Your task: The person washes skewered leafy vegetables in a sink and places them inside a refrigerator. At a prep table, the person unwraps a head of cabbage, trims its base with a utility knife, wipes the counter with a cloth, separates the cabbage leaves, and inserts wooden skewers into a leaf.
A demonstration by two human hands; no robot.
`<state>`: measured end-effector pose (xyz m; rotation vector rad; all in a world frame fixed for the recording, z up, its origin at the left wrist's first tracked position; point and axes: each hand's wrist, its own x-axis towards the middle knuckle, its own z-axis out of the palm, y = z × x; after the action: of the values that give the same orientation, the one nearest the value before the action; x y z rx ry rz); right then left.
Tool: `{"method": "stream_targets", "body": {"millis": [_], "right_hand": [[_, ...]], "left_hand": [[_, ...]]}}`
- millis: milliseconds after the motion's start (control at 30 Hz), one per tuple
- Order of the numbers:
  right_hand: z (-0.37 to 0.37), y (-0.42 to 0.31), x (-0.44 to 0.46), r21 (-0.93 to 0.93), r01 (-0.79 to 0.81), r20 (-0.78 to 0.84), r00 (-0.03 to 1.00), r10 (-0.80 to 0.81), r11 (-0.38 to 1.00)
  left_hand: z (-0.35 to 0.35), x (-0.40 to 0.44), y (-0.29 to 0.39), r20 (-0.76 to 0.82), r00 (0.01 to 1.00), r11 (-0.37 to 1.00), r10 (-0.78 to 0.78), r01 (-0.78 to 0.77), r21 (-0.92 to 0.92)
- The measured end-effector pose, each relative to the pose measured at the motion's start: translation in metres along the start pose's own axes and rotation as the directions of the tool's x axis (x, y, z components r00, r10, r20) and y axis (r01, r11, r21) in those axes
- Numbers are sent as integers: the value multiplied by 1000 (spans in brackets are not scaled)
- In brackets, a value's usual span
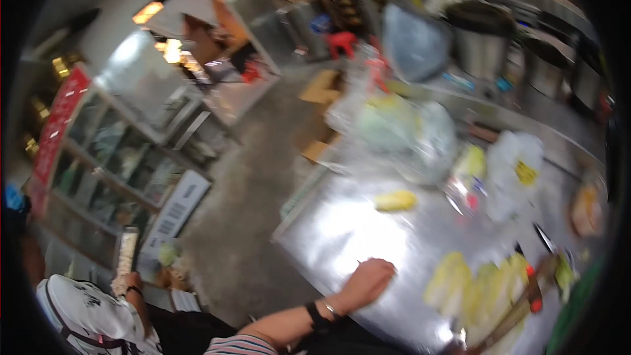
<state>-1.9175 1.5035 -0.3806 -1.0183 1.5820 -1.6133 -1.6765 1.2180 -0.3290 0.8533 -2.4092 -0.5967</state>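
My left hand [367,283], below a striped sleeve and a black wristband, is over the metal table [328,223]. Its fingers are curled closed; whatever they may hold is hidden. Beyond it lies a yellow, elongated piece [396,200], blurred, perhaps a cabbage leaf. To the right, several pale yellow-green cabbage leaves [449,284] are spread on the table. A knife-like blade [544,239] and a long brown strip [516,315] with orange-red bits are beside the leaves, too smeared to name surely. My right hand cannot be made out.
Clear plastic bags of greens [394,125], a white bag [516,174] and a wrapped cabbage [470,163] stand along the table's far side. Metal pots [480,39] are behind. At left, a person [92,309] in white holds a long tray [126,253] near a glass-fronted cabinet [118,138].
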Motion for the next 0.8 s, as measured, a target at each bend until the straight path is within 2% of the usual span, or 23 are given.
{"method": "stream_targets", "body": {"millis": [33,100,133,167,233,267,333,400,467,500,533,633,667,733,767,800], "right_hand": [[6,-9,-3,160,-190,-35,979,198,969],[10,32,-8,222,-3,-171,984,42,975],[10,-16,6,345,-142,-10,988,155,928],[11,-34,12,213,-230,34,973,229,950],[16,-61,20,253,-328,17,942,334,910],[14,-65,22,250,-325,-3,942,336,912],[15,-67,24,205,-392,51,919,390,897],[13,-67,25,242,-386,73,922,380,890],[12,-64,24,260,-343,53,939,341,903],[13,-63,23,265,-328,47,944,328,907],[13,-63,22,265,-328,50,944,327,907],[12,-58,22,316,-287,55,957,285,904],[14,-59,23,316,-289,56,956,287,904],[15,-63,24,335,-339,55,939,340,879],[17,-64,24,335,-338,33,937,348,880],[20,-64,23,313,-334,24,939,344,889]], "left_hand": [[6,-2,0,-82,996,1000,-23,22,-11],[1,4,8,-104,994,999,44,-43,11],[0,7,12,-105,993,998,55,-51,41],[-3,7,15,-99,994,998,45,-40,54],[-5,6,21,-106,993,996,56,-49,69],[-5,5,22,-116,992,996,50,-41,80],[-6,6,20,-68,996,998,50,-47,45],[-17,6,18,-44,998,998,45,-44,41],[-31,3,17,-142,990,982,2,25,188],[-38,-2,9,-157,985,965,-77,113,236],[-47,-8,0,-159,984,964,-79,115,238],[-62,-19,-13,-89,952,912,-292,305,273],[-63,-19,-15,-87,952,912,-294,306,273],[-63,-12,-22,116,926,932,-360,353,80],[-61,-9,-27,135,928,938,-347,340,72],[-59,-4,-32,147,952,957,-269,247,152]]}}
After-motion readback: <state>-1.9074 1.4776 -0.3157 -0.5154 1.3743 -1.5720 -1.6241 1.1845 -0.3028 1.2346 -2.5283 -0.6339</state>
